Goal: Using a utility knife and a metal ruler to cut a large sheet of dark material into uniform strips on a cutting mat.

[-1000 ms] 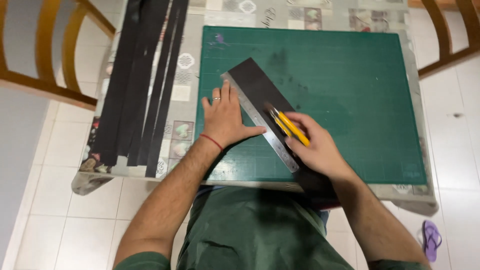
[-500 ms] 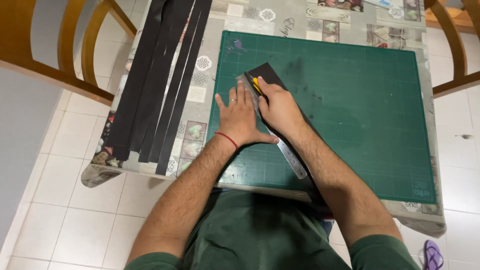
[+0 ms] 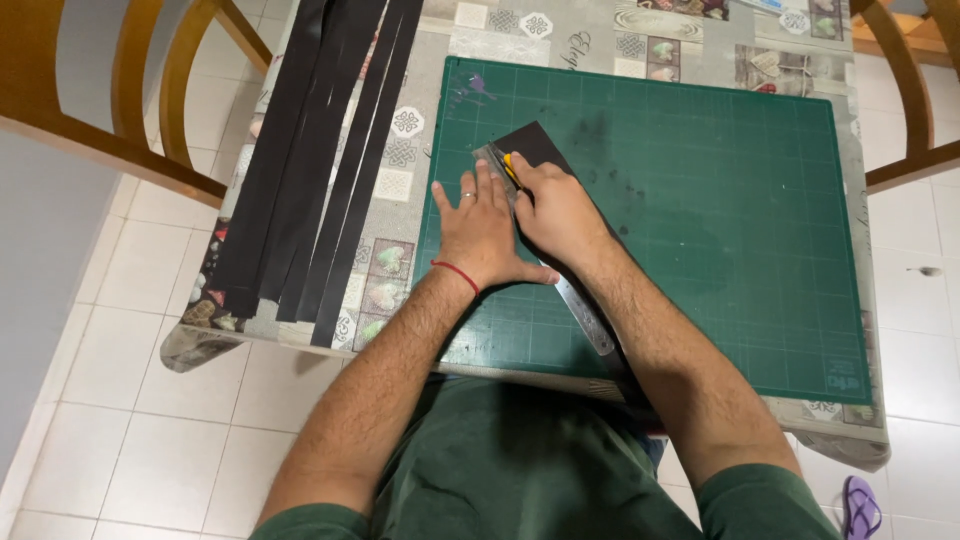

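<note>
A black paper sheet (image 3: 540, 145) lies on the green cutting mat (image 3: 720, 220), running diagonally from the mat's far-left area toward the near edge; only its far corner shows, matte and flat, the rest hidden under the forearm. A metal ruler (image 3: 585, 315) lies along the sheet's left edge, its near end emerging below the wrist. The left hand (image 3: 480, 225) presses flat on the ruler, fingers spread and extended, gripping nothing. The right hand (image 3: 560, 210) is closed around a yellow utility knife (image 3: 511, 167), its tip at the ruler's far end against the paper. Cut black strips (image 3: 320, 160) lie well apart on the patterned tablecloth (image 3: 480, 40), left of the mat
</note>
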